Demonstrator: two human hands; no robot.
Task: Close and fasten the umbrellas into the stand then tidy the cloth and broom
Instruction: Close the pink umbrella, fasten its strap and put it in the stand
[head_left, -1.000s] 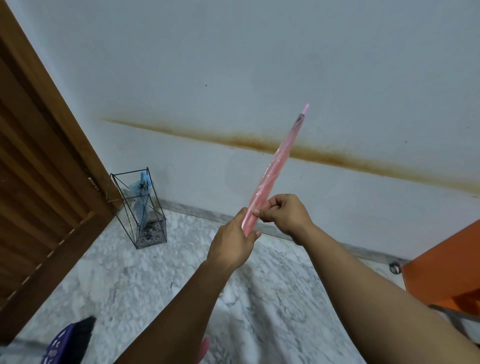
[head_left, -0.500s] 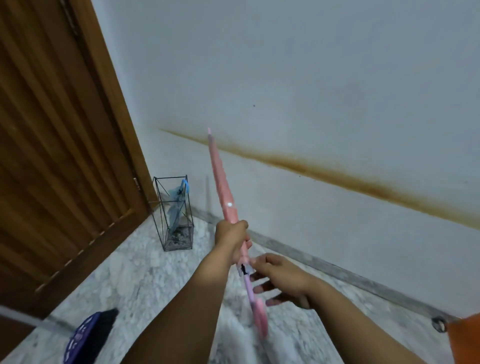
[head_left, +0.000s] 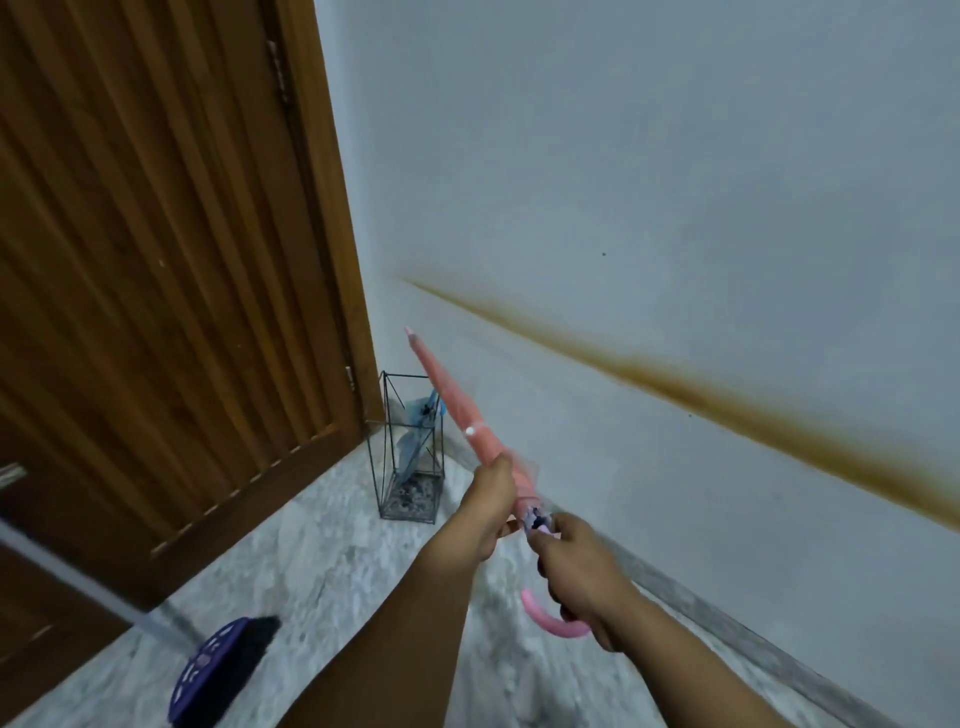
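Door (head_left: 156, 260) left, stained wall (head_left: 675, 208) right. Wire stand (head_left: 408, 452) in the corner, blue umbrella (head_left: 418, 431) inside. Pink umbrella (head_left: 457, 410) closed, angled above stand: left hand (head_left: 488, 512) grips canopy, right hand (head_left: 582, 577) grips handle. Broom (head_left: 223, 670) on floor.

No readable text from my end — no labels, brands, numbers or signs on anything in view. Pale marks on the purple broom head (head_left: 218, 670) are blurred — can't tell if they're print or just pattern.
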